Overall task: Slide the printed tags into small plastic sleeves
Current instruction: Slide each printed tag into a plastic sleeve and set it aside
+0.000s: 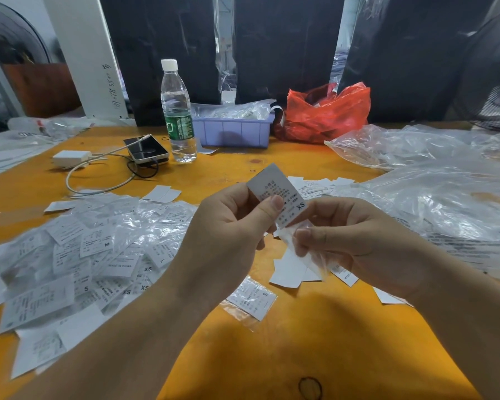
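Observation:
My left hand (231,223) pinches a white printed tag (274,187) marked XS, thumb on its face, above the middle of the orange table (315,336). My right hand (355,241) pinches a small clear plastic sleeve (309,252) just below the tag. The tag's lower end meets the sleeve's mouth. A heap of sleeved tags (78,261) covers the table on the left. One sleeved tag marked S (251,298) lies under my hands. Loose white tags (321,183) lie behind and below my hands.
A water bottle (178,111), a phone (146,150) with a charger (71,158) and cable stand at the back left. A purple tray (231,129) and a red bag (326,114) sit behind. Large clear plastic bags (433,192) fill the right side.

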